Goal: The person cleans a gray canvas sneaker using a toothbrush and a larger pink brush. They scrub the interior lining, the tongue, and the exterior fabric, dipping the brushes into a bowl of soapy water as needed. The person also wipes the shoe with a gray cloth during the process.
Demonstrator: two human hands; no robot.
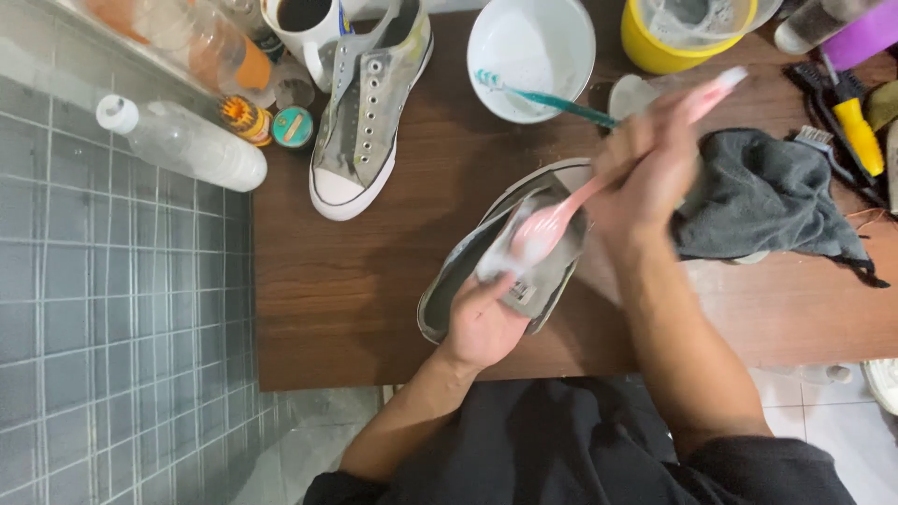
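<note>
My left hand (pixel 482 323) is cupped under the grey sneaker (pixel 500 252), fingers curled up around its heel end and holding it steady over the near part of the brown wooden table (pixel 355 299). The shoe lies tilted on its side, its long axis running on a diagonal — heel low and toward me at the left, toe up and away to the right, where it meets my other hand. My right hand (pixel 645 173) is closed in a fist around the handle of a pink toothbrush (pixel 580 196); the hand is blurred, so I cannot make out each finger. The brush lies along nearly the same diagonal as the shoe: the bristle head is down at the lower left, pressed into the shoe's opening, and the handle's tail sticks out past my fist toward the upper right.

Just beside my right hand lies a crumpled dark grey cloth (pixel 767 196). Farther off stands the second sneaker (pixel 369 112), sole down, white toe cap pointing toward me. A white bowl (pixel 561 37) holds a teal toothbrush (pixel 552 98) that leans over its rim, with a yellow tub (pixel 655 51) beside it. A clear plastic bottle (pixel 187 145) lies on its side at the table's left edge.
</note>
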